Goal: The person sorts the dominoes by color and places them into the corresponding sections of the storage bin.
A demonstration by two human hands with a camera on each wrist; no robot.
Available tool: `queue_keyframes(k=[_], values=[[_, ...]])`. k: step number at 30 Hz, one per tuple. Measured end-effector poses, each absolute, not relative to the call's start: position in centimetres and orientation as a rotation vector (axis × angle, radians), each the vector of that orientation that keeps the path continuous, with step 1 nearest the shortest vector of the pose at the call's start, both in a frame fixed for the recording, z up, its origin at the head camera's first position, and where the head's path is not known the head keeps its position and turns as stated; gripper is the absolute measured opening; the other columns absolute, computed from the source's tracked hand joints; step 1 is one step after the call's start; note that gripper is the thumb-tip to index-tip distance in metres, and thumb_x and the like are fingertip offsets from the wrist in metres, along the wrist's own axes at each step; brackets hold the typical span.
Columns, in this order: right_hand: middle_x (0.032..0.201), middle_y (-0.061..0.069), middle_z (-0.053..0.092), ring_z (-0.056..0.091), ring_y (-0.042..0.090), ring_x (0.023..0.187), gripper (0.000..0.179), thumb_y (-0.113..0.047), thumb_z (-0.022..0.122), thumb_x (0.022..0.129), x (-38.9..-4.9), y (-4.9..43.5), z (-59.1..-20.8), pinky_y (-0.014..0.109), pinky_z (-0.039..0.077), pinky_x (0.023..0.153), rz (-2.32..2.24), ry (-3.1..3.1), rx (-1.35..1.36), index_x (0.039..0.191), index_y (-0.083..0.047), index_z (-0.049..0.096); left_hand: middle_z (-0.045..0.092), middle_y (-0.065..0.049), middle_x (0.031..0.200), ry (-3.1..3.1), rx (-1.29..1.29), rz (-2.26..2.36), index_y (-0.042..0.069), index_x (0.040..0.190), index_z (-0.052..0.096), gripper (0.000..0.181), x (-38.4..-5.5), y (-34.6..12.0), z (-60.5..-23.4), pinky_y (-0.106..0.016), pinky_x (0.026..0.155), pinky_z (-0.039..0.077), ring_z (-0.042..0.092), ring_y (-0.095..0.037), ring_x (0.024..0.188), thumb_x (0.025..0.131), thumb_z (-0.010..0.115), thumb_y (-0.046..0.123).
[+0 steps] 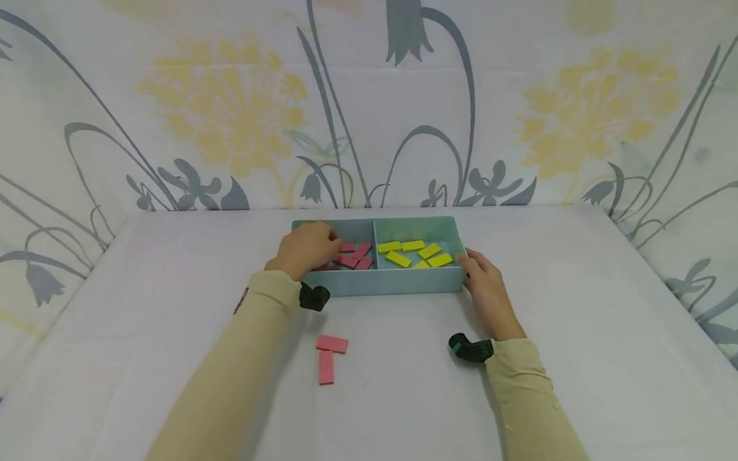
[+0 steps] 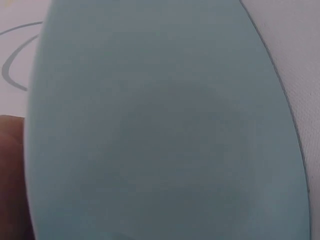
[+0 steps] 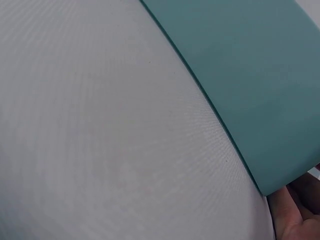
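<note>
A light blue-green divided box [image 1: 384,282] stands on the white table. Several dark pink rectangular blocks [image 1: 345,261] lie in its left compartment, several yellow ones [image 1: 412,245] in the right. My left hand [image 1: 304,248] reaches over the front wall into the left compartment, fingers down among the pink blocks; whether it holds one I cannot tell. In the left wrist view the box's front wall [image 2: 170,120] hides most of that hand. My right hand [image 1: 484,288] grips the box's right end, thumb at the rim. Its fingers [image 3: 287,212] show beside the box corner in the right wrist view.
Two pink blocks lie on the table in front of the box: one crosswise [image 1: 332,344], the other lengthwise [image 1: 326,368] just below it, forming a T. Behind the box rises a flower-patterned cloth [image 1: 354,97], close to its back wall.
</note>
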State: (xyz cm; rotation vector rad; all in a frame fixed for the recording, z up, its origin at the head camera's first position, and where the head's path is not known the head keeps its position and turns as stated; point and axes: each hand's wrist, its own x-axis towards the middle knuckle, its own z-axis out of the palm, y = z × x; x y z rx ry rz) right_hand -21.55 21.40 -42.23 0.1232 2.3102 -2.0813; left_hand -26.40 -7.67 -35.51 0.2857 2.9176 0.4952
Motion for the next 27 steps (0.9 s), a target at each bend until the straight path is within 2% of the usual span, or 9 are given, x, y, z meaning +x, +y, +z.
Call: queue_keyframes(k=[5,15,21,27], values=[[0.143,0.009,0.024,0.029,0.021,0.128,0.057,-0.036,0.041,0.093,-21.7,21.4,-42.3,0.036,0.027,0.102,-2.095,2.299,0.13,0.138,-0.005,0.029,0.056,-0.004,0.116,2.908,0.327,0.556,0.015,0.117,0.058,0.035,-26.1,-7.9,-35.3,-0.042,0.079,0.045,0.055,-0.022,0.097,0.09,0.043,0.032],[0.143,0.009,0.024,0.028,0.021,0.128,0.058,-0.039,0.04,0.093,-21.6,21.5,-42.2,0.037,0.028,0.101,-2.035,2.358,0.097,0.139,-0.005,0.029,0.058,-0.001,0.112,2.962,0.384,0.748,0.017,0.113,0.058,0.031,-24.8,-9.2,-34.3,-0.038,0.081,0.043,0.053,-0.018,0.095,0.092,0.043,0.033],[0.143,0.008,0.024,0.026,0.021,0.129,0.059,-0.042,0.038,0.093,-21.3,21.5,-41.9,0.038,0.027,0.102,-1.972,2.39,0.076,0.14,-0.007,0.027,0.059,0.0,0.107,2.989,0.451,0.826,0.017,0.111,0.059,0.03,-23.9,-9.5,-34.1,-0.036,0.077,0.044,0.053,-0.017,0.091,0.092,0.045,0.034],[0.143,0.012,0.023,0.026,0.023,0.129,0.056,-0.035,0.038,0.094,-20.4,21.0,-40.5,0.039,0.026,0.102,-1.998,2.358,0.089,0.139,-0.003,0.027,0.06,0.003,0.09,3.008,0.527,1.013,0.018,0.107,0.061,0.026,-22.3,-9.9,-34.0,-0.032,0.064,0.044,0.054,-0.014,0.075,0.092,0.046,0.033]])
